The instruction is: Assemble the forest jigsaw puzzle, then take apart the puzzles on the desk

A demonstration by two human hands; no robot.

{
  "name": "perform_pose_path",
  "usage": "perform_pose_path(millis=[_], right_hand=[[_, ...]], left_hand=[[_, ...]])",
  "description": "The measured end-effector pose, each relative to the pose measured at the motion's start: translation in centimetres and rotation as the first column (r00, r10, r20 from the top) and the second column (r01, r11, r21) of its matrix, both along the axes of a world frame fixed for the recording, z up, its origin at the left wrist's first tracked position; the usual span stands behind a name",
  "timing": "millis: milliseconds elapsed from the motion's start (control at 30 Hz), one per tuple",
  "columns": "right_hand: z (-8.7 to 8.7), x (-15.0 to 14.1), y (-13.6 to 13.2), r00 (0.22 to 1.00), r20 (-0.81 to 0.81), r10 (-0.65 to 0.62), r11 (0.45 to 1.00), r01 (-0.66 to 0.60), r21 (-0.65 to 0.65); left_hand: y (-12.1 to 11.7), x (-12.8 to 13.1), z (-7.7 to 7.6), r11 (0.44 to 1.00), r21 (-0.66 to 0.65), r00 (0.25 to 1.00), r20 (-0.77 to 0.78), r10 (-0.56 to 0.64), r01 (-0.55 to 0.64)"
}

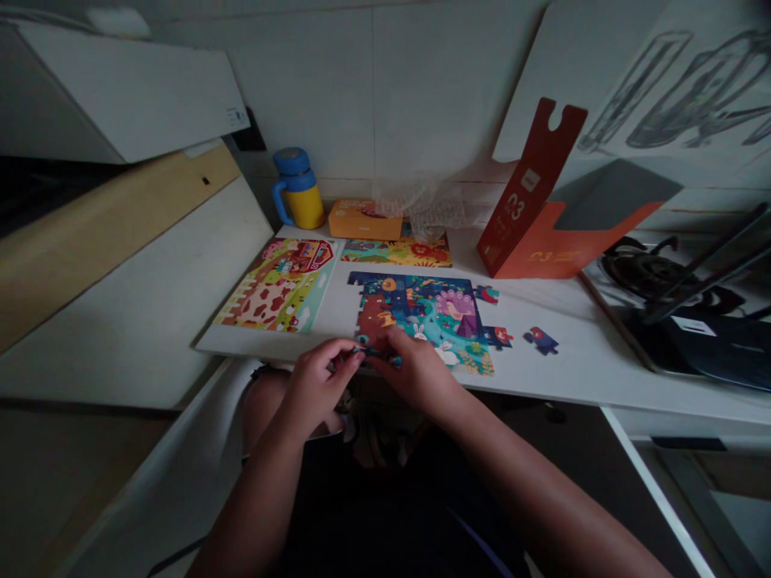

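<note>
A mostly joined jigsaw puzzle [403, 299] with a dark blue and teal animal picture lies flat on the white desk. My left hand [319, 384] is closed in a pinch at its lower left corner, thumb and forefinger on a small dark puzzle piece [361, 350]. From the other side, my right hand [418, 371] reaches over the puzzle's lower edge, its fingers curled on the same piece. My fingers hide most of that piece and the corner under it. One loose piece [542, 340] lies apart to the right. Two pieces jut from the puzzle's right edge.
A farm picture sheet [274, 293] lies left on the desk [572, 321]. Behind stand a yellow and blue mug [298, 193], an orange box [365, 221] and crumpled clear plastic [422, 207]. An open orange-red carton [542, 233] stands at right, beside a black metal object [711, 337].
</note>
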State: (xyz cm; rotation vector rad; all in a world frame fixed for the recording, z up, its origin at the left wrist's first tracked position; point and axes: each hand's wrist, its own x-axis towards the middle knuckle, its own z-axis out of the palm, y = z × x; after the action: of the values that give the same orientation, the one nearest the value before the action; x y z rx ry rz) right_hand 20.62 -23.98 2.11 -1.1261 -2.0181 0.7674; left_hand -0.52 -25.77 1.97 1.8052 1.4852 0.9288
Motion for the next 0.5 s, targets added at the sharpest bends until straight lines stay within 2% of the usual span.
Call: perform_pose_path(millis=[167,333,500], right_hand=[[-1.6,1.0,1.3,0.968,0.244,0.062,0.963,-0.122,0.241],[-2.7,1.8,1.5,0.943,0.33,0.05,0.958,-0.139,0.253],[-2.7,1.5,1.2,0.932,0.362,0.027,0.96,-0.125,0.251]], left_hand=[[1.5,-2.3,-1.6,0.993,-0.069,0.981,0.167,0.101,-0.09],[3.2,-4.0,-2.7,0.989,-0.111,0.989,0.102,0.109,-0.098],[4.4,-4.4,-3.0,0.988,-0.15,0.999,0.018,0.029,-0.027]])
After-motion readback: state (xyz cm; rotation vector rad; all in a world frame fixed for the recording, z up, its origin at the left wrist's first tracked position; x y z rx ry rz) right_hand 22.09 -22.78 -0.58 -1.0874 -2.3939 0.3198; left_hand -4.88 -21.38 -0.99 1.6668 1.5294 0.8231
